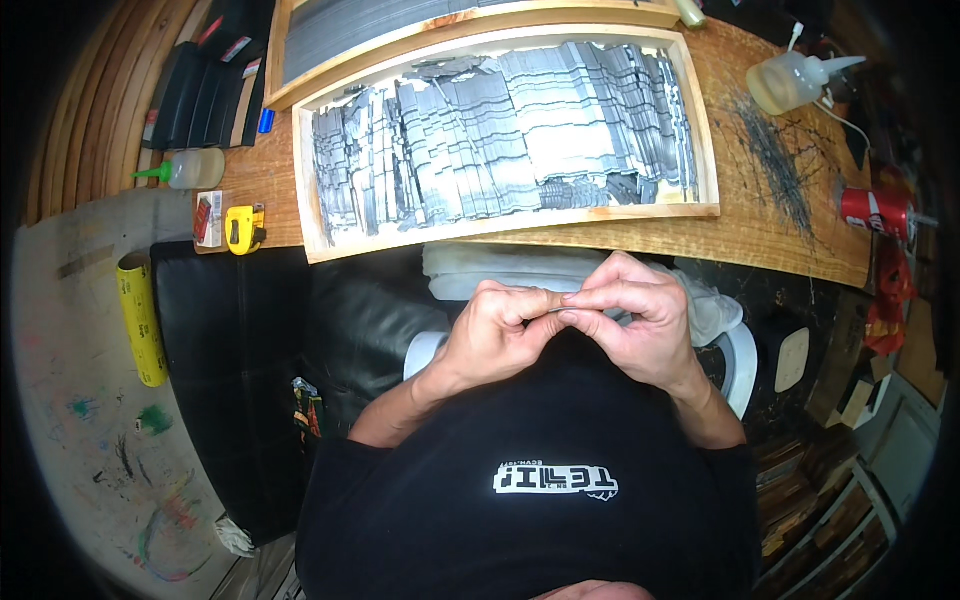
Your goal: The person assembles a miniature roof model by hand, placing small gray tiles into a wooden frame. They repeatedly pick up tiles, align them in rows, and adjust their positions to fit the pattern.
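In front of my chest, just below the table edge, my left hand (505,325) and my right hand (635,318) meet fingertip to fingertip. Both pinch a thin, dark sliver (556,311) between thumb and forefinger. Most of it is covered by the fingers, so its full shape cannot be made out. Beyond the hands, a shallow wooden tray (706,150) on the table holds many flat grey strips (470,140), packed in rows, with smaller broken-looking pieces at the left and front.
Behind lies a second wooden tray (281,50) with grey strips. The wooden table (740,235) also bears a squeeze bottle (790,85), dark thin scraps (782,170), a red can (873,212), a green-tipped bottle (197,169) and a yellow tape measure (243,230). A yellow roll (143,320) stands left.
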Available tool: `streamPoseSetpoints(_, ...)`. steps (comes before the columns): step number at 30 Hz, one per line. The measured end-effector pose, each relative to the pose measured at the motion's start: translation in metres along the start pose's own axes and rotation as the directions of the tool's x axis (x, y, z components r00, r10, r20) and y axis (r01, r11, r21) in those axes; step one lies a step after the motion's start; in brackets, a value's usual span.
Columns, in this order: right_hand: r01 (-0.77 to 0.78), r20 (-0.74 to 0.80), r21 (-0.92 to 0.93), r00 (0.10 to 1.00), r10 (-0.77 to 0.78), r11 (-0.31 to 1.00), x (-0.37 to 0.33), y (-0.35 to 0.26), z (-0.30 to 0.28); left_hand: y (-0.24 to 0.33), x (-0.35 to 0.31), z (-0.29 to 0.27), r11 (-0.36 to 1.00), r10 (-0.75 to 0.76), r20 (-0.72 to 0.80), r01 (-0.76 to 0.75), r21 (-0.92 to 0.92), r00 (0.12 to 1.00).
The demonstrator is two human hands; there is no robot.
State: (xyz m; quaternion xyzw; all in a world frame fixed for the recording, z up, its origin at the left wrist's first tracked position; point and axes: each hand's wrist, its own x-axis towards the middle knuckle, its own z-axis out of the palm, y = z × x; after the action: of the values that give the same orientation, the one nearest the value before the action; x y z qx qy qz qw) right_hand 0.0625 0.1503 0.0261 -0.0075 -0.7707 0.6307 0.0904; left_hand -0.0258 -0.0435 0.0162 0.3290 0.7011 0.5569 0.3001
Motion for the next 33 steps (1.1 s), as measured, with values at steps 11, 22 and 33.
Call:
streamPoseSetpoints(11,0.006,-0.011,-0.006,1.0,-0.006,1.0,-0.0018,0.0027,-0.003,-0.0076,-0.0019,0.0075,1.0,0.008,-0.066,-0.01,-0.024,0.998)
streamPoseSetpoints(22,0.018,-0.011,-0.001,1.0,-0.018,1.0,-0.0016,0.0046,-0.0031,-0.0076,-0.0013,0.0071,1.0,0.003,-0.058,-0.005,-0.028,0.998)
streamPoseSetpoints(33,0.023,-0.013,0.001,1.0,-0.022,1.0,-0.0008,0.0042,-0.0035,-0.0039,0.0004,0.0055,1.0,-0.013,-0.044,0.012,-0.027,0.999)
